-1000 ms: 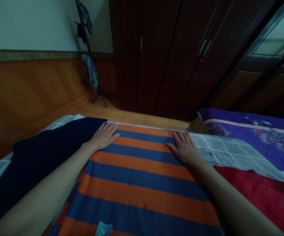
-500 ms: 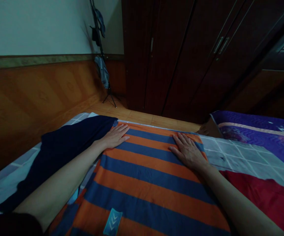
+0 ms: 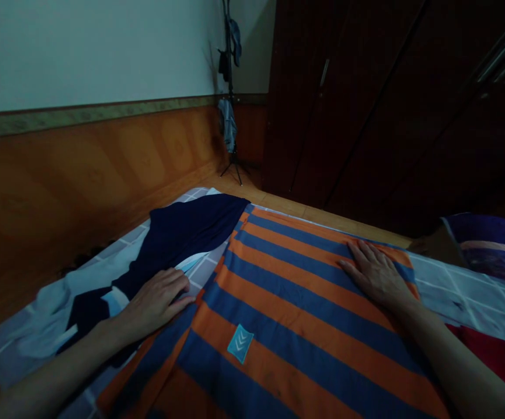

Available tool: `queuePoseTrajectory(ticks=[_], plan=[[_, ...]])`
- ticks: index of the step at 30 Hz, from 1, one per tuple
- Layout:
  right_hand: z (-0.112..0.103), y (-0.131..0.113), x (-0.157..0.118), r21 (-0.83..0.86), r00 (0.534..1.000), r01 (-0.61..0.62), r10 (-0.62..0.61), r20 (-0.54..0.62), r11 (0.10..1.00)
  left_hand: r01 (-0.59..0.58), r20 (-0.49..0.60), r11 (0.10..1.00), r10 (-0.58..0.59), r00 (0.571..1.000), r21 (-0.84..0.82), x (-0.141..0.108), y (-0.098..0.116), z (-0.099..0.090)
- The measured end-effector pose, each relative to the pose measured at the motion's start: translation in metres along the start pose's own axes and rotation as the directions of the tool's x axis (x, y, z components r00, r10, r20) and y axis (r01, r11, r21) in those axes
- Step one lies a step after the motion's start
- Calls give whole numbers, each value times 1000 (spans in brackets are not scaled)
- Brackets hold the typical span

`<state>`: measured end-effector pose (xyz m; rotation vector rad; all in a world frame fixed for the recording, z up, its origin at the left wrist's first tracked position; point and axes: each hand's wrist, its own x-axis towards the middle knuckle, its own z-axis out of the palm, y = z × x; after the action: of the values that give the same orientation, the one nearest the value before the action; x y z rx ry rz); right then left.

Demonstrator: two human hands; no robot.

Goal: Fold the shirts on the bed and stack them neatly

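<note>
An orange and blue striped shirt [image 3: 304, 302] lies spread out in front of me, with a small light-blue patch [image 3: 240, 344] on it. My right hand [image 3: 377, 270] rests flat on its far right part, fingers stretched out. My left hand [image 3: 158, 299] is by the shirt's left side, fingers slightly bent and thumb apart, with no cloth visible in it. Its thumb tip reaches the shirt's edge near the sleeve [image 3: 151, 361]. Just beyond this hand lies a dark navy garment [image 3: 191, 224] with light-coloured parts.
The clothes lie on a bed with a checked sheet [image 3: 448, 285]. Red cloth [image 3: 497, 355] is at the right, and a purple cover [image 3: 497, 241] lies beyond. A dark wardrobe [image 3: 343, 116] and a coat stand [image 3: 230, 128] are at the back, a wall [image 3: 103, 157] at the left.
My left hand has moved from the shirt's far left corner back toward me, along its left side. The right hand stays flat on the shirt. The view has turned left.
</note>
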<state>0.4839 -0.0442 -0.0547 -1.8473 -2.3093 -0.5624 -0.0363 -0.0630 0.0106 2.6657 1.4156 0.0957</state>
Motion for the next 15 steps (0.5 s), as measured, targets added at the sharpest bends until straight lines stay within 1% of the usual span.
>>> queuePoseTrajectory(ticks=[3,5,7,8,10,12,13,14,15], plan=[[4,7,-2,-4,994,109,-109,-5,994,-31,43,989,25,999,146,-6,-22,-9],[5,11,-3,-3,989,150,-150,-15,989,-16,84,973,-4,996,232,-6,-34,-20],[5,12,-3,-10,985,171,-172,-30,985,-7,96,960,-21,995,279,-2,-38,-28],[5,12,-3,-17,983,177,-178,-36,984,-22,84,957,-3,997,289,3,-35,-30],[4,11,-3,-37,981,185,-187,-48,982,-103,36,947,96,995,306,19,-26,-27],[3,10,-3,-60,978,195,-199,-58,979,-220,27,920,224,974,325,45,-15,-18],[3,10,-3,-70,977,199,-204,-62,977,-273,56,902,270,961,334,60,-11,-13],[3,9,-3,-77,976,203,-208,-65,976,-300,92,892,286,954,339,77,-10,-9],[2,9,-3,-80,976,202,-207,-68,976,-298,126,891,271,954,344,94,-11,-6]])
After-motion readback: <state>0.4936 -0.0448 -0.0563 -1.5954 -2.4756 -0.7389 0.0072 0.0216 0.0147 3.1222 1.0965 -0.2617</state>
